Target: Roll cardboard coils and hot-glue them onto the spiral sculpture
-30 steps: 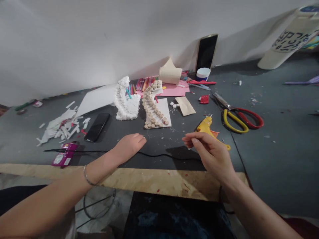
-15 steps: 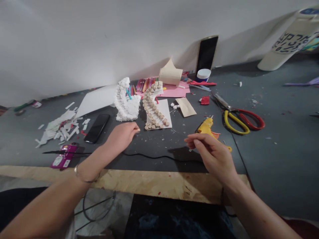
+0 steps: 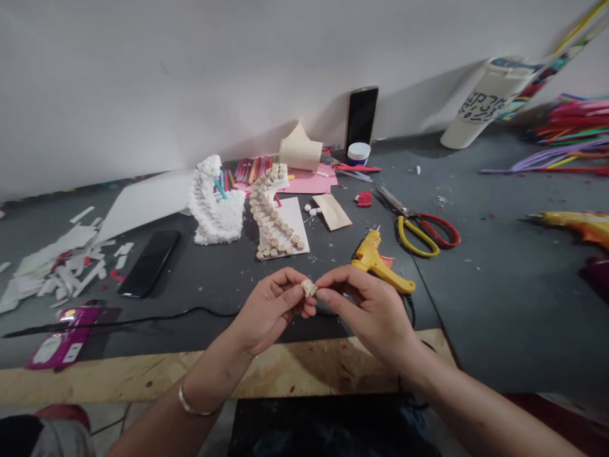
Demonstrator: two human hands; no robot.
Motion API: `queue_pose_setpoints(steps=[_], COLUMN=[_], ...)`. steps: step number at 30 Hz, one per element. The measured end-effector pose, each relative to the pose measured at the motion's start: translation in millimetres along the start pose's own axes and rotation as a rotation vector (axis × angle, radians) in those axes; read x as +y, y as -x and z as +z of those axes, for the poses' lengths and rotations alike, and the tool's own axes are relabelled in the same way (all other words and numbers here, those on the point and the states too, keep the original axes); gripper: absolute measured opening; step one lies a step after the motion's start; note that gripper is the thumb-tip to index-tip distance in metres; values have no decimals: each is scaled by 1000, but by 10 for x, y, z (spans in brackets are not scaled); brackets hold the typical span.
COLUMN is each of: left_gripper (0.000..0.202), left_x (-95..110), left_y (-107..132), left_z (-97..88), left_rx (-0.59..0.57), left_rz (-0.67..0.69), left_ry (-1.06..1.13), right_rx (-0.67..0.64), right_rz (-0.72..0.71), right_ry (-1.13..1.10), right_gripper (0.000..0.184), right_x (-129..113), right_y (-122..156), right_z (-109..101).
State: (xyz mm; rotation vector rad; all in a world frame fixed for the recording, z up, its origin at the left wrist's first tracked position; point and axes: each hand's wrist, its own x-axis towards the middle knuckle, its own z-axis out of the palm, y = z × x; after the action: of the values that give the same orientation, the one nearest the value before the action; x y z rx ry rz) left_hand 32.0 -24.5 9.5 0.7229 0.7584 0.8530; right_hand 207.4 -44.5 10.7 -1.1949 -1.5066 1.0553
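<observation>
My left hand [image 3: 271, 308] and my right hand [image 3: 368, 311] meet above the near edge of the dark table [image 3: 499, 298]. Between their fingertips they pinch one small beige roll [image 3: 309, 288]. Both hands are closed on it. Just beyond the right hand lies a yellow glue gun [image 3: 378, 261]. Farther back stands a curved row of similar beige rolls [image 3: 275, 212] on white card, beside a white spiral model [image 3: 212, 203].
A black phone [image 3: 150, 263] and white paper scraps [image 3: 57, 266] lie at the left, a pink packet [image 3: 59, 336] and black cable [image 3: 143, 316] near the front. Red-and-yellow scissors [image 3: 421, 226], a second glue gun [image 3: 578, 223], coloured pens [image 3: 250, 168], a propped phone [image 3: 360, 117].
My left hand drew back from the row of rolls and came to the right hand; both now pinch a small roll. The camera has turned to the right.
</observation>
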Motion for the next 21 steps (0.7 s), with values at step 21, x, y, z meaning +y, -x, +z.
queue_pose_setpoints(steps=[21], left_gripper=[6], left_x=[78], left_y=[255], left_z=[-31], left_rx=[272], left_rz=[783], left_ry=[-1525], right_rx=[-79], right_rz=[316], right_ry=[-325], right_gripper=[23], right_x=[91], right_y=[-95], right_z=[164])
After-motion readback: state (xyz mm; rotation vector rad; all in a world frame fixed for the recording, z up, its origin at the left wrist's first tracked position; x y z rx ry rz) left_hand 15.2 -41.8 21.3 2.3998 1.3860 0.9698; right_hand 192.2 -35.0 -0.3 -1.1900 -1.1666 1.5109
